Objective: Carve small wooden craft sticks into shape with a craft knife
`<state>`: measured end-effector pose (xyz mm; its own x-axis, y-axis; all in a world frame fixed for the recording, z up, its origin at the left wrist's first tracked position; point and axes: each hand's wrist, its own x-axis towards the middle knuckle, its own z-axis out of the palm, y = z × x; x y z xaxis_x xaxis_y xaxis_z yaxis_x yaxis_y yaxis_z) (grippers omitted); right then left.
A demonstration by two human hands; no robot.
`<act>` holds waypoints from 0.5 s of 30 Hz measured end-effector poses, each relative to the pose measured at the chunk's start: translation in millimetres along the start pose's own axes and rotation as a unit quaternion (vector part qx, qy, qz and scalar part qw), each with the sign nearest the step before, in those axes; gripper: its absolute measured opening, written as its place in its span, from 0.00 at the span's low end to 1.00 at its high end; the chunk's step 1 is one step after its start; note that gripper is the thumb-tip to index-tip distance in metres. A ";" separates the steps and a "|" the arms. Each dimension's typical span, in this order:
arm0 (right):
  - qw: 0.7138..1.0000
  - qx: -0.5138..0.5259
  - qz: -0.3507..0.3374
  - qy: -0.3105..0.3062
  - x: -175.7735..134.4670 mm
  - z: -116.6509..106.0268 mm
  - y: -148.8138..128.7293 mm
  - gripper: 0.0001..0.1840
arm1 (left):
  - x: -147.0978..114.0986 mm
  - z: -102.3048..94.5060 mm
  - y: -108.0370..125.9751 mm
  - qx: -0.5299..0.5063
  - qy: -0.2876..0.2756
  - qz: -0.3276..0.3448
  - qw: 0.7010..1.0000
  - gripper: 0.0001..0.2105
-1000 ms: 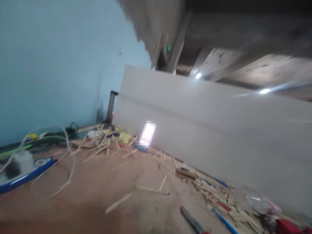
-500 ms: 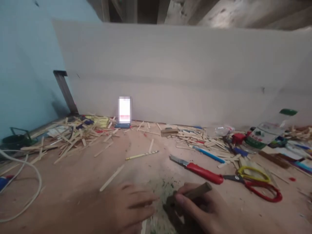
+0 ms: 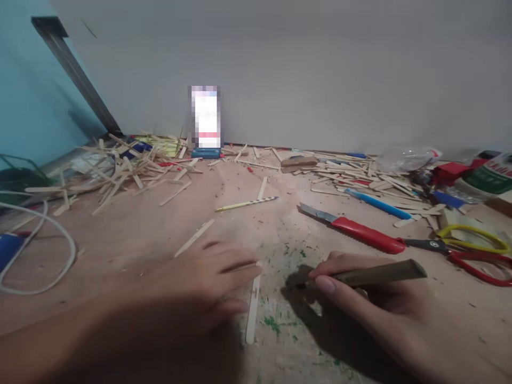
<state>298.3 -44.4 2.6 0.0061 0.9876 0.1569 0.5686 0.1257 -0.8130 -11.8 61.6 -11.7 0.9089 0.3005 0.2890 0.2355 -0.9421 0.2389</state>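
Note:
A pale wooden craft stick (image 3: pixel 252 314) with small notch-like marks lies on the worktop. My left hand (image 3: pixel 216 277) rests beside it, fingers stretched out, a fingertip touching the stick's far end. To the right, my right hand (image 3: pixel 352 288) is closed in a pen-like grip around a slim tool with a dull brown handle (image 3: pixel 384 272). The tool's tip is dark and in shadow, so its kind is unclear. Green crumbs (image 3: pixel 274 324) are scattered between the hands. Another craft stick (image 3: pixel 196 237) lies just past my left hand.
Beyond my hands lie a yellow pencil (image 3: pixel 244 204), a red-handled knife (image 3: pixel 364 233), scissors (image 3: pixel 436 244) and a blue pen (image 3: pixel 378 204). Piles of craft sticks (image 3: pixel 132 165) line the back. A bright phone (image 3: pixel 207 117) stands against the wall. A white cable (image 3: pixel 72 250) loops at left.
My view has tilted downward, so the worktop sits higher in the picture. My right hand, holding the tool, is farther from my left hand. More of the craft stick shows between them.

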 end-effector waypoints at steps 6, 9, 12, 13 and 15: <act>0.999 0.014 -0.043 -0.019 -2.5 1.8 -0.9 0.14 | 6.5 0.3 7.6 -0.030 -0.019 -0.026 0.999 0.16; 0.998 -0.002 -0.069 -0.012 -5.0 5.5 4.2 0.14 | 9.5 -2.7 15.0 -0.043 -0.016 -0.031 0.998 0.10; 0.997 0.016 -0.064 0.032 -7.5 8.3 8.0 0.17 | 9.4 -4.9 21.1 -0.051 0.025 -0.022 0.998 0.14; 0.998 0.016 -0.060 0.024 -8.4 8.6 8.6 0.16 | 8.9 -5.7 21.7 -0.056 0.039 -0.024 0.997 0.14; 0.998 0.009 -0.057 0.000 -10.2 8.9 9.4 0.15 | 7.7 -6.9 19.5 -0.070 0.051 -0.026 0.996 0.13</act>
<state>296.3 -52.4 -11.6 -0.0586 0.9668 0.2487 0.5504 0.2392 -0.7999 -2.6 46.6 1.6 0.8554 0.3681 0.3645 0.2243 -0.8975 0.3798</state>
